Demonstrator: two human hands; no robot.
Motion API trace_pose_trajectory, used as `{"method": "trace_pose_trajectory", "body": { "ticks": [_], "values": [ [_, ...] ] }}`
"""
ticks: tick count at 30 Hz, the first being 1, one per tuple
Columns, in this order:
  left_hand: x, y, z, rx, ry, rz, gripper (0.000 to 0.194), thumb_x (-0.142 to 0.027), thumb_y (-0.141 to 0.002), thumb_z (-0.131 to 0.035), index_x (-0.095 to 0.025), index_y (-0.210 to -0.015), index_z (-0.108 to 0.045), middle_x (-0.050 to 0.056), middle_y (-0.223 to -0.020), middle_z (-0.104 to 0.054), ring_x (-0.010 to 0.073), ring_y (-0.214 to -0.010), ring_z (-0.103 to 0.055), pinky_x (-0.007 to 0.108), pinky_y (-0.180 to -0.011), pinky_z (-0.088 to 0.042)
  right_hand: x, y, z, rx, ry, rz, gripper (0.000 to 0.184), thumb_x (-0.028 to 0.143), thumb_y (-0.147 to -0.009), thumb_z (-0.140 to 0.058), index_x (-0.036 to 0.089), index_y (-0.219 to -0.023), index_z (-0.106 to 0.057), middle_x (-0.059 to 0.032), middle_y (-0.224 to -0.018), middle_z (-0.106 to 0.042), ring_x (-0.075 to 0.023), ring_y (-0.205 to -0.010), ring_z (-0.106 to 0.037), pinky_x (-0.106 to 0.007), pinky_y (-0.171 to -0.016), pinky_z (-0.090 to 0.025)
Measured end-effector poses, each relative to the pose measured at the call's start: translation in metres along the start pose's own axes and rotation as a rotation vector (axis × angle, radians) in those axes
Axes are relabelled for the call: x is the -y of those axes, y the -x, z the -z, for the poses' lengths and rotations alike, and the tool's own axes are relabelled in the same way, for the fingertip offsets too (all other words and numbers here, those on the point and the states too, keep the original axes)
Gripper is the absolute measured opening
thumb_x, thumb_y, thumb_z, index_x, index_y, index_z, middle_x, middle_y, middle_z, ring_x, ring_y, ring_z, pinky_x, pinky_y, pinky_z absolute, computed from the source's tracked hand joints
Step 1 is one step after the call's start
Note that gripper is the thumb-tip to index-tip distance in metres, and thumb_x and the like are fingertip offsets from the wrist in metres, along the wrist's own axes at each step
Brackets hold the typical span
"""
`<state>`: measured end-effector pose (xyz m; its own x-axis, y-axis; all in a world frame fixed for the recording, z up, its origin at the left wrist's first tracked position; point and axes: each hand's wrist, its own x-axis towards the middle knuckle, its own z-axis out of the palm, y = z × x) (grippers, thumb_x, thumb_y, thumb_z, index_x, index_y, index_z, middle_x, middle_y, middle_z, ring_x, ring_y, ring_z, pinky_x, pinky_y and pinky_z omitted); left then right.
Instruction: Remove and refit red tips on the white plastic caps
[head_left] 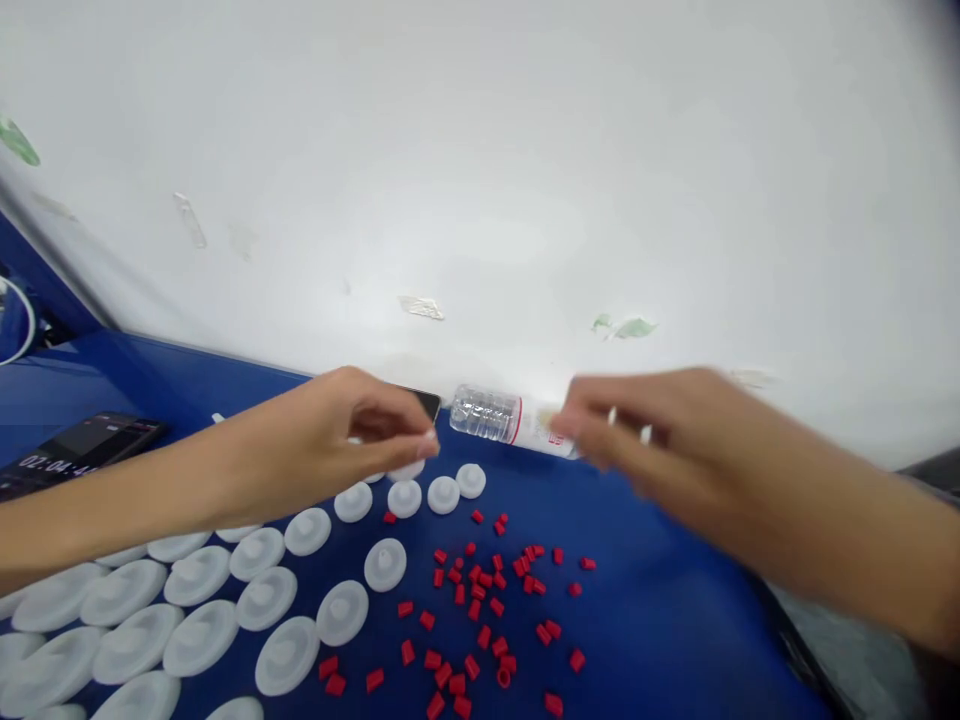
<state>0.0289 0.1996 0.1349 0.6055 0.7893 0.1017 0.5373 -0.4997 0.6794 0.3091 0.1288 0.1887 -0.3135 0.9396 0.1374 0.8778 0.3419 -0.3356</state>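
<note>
Above the far end of the rows of white round caps (266, 598), my left hand (360, 425) pinches thumb against fingers; what is between them, if anything, is too small to make out. My right hand (637, 430) is blurred by motion in front of a clear plastic bottle (491, 415) that lies on its side by the wall. Its fingers are curled around something small and whitish that I cannot name. Several small red plastic pieces (480, 600) lie scattered on the blue table (660, 620) below and between the two hands.
A white wall (480, 180) rises right behind the table's far edge. A dark phone or timer with digits (67, 455) lies at the left. A small dark object (427, 402) sits behind my left hand. A dark edge runs down the table's right side (795, 640).
</note>
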Motion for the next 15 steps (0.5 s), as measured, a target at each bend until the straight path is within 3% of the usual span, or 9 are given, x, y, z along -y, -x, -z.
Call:
{"method": "trace_pose_trajectory", "body": {
  "ticks": [4, 7, 10, 15],
  "values": [
    [0.005, -0.030, -0.011, -0.019, -0.075, -0.012, 0.025, -0.048, -0.098, -0.068, -0.027, -0.094, -0.081, 0.001, -0.093, -0.084, 0.0203, -0.081, -0.075, 0.028, -0.066, -0.055, 0.015, 0.003, -0.026, 0.485, -0.008, 0.071, 0.019, 0.035, -0.104, -0.067, 0.027, -0.088, -0.072, 0.0036, -0.084, -0.077, -0.0153, -0.075, -0.066, -0.029, -0.064, -0.033],
    [0.010, -0.041, -0.020, -0.002, -0.093, -0.007, 0.019, -0.041, -0.096, -0.068, -0.026, -0.092, -0.080, 0.001, -0.091, -0.083, 0.0193, -0.076, -0.074, 0.028, -0.063, -0.054, 0.039, -0.002, -0.042, 0.686, 0.056, 0.063, 0.014, 0.026, -0.098, -0.073, 0.023, -0.084, -0.072, 0.0026, -0.081, -0.077, -0.0141, -0.072, -0.064, -0.029, -0.057, -0.029],
    [0.019, -0.043, -0.028, 0.006, -0.109, -0.011, 0.015, -0.034, -0.093, -0.069, -0.025, -0.091, -0.081, 0.002, -0.092, -0.083, 0.0197, -0.081, -0.075, 0.028, -0.068, -0.057, 0.053, -0.006, -0.050, 0.738, 0.142, 0.084, 0.012, 0.019, -0.094, -0.074, 0.020, -0.082, -0.072, -0.0001, -0.080, -0.076, -0.0138, -0.068, -0.062, -0.029, -0.054, -0.026],
    [0.029, -0.045, -0.041, 0.023, -0.187, -0.046, 0.014, -0.028, -0.089, -0.072, -0.021, -0.096, -0.082, 0.007, -0.106, -0.084, 0.0229, -0.097, -0.077, 0.033, -0.087, -0.059, 0.042, 0.002, -0.057, 0.562, 0.151, 0.136, 0.018, 0.031, -0.098, -0.074, 0.021, -0.084, -0.070, 0.0001, -0.078, -0.073, -0.0186, -0.069, -0.063, -0.032, -0.056, -0.024]
  ]
}}
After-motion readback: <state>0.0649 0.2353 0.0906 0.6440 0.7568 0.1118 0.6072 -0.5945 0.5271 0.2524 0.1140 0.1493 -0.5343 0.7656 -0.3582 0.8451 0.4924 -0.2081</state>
